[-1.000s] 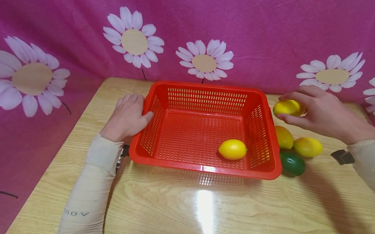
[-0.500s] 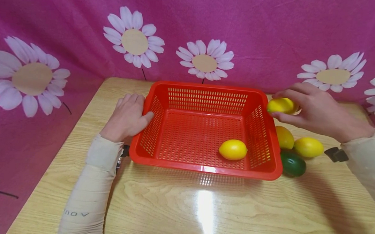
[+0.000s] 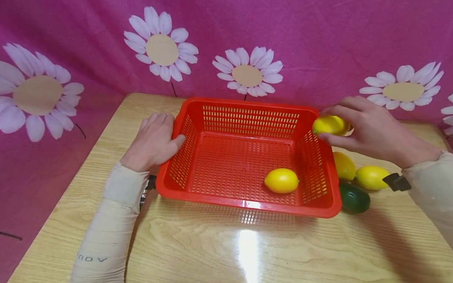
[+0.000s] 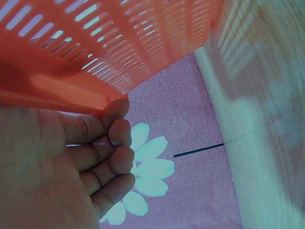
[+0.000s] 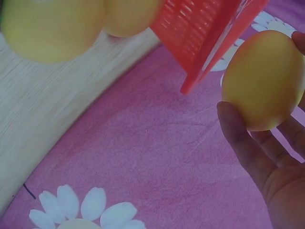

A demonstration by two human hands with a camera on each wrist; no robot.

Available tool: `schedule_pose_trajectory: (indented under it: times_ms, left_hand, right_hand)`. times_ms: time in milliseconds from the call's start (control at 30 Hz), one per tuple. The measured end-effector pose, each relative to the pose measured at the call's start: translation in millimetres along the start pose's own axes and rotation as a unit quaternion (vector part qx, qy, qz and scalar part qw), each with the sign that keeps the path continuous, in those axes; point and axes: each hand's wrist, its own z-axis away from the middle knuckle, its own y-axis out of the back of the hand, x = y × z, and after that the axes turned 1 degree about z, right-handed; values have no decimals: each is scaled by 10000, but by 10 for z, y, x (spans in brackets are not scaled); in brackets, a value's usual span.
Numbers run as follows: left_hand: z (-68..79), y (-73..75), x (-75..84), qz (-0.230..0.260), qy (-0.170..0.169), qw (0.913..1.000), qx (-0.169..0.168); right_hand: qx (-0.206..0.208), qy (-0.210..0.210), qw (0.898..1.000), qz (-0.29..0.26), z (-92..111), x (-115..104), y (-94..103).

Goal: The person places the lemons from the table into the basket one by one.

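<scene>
fingers of the right hand clamp yellow fruit near the red basket (left hand grips its rim).

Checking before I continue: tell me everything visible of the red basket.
The red basket looks plastic: rectangular, open-topped, with slotted walls, a perforated floor and a solid rim. It stands upright on the table. One lemon lies inside, toward the near right corner; the left hand grips the basket's left rim.

A smooth yellow fruit is held sideways near an upright red basket's far right corner.
</scene>
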Motion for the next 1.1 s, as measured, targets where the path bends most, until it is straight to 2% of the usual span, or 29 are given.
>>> schedule_pose_trajectory:
  times_ms: [300,500,633,1100]
  left_hand:
    - [-4,-1,2,18,12,10000,-14]
    - [1,2,-5,22,-3,10000,-7]
    - [0,0,-6,41,-8,10000,-2]
    - [-4,-12,-16,70,-7,10000,34]
  right_hand:
    - [-57,131,9998,-118,-59,-74,-50]
    - [-520,-192,9983,-184,-106,-156,-60]
    - [-689,-299,9970,-184,-136,-198,-70]
    - [-742,-134,9966,-326,-198,-225,-200]
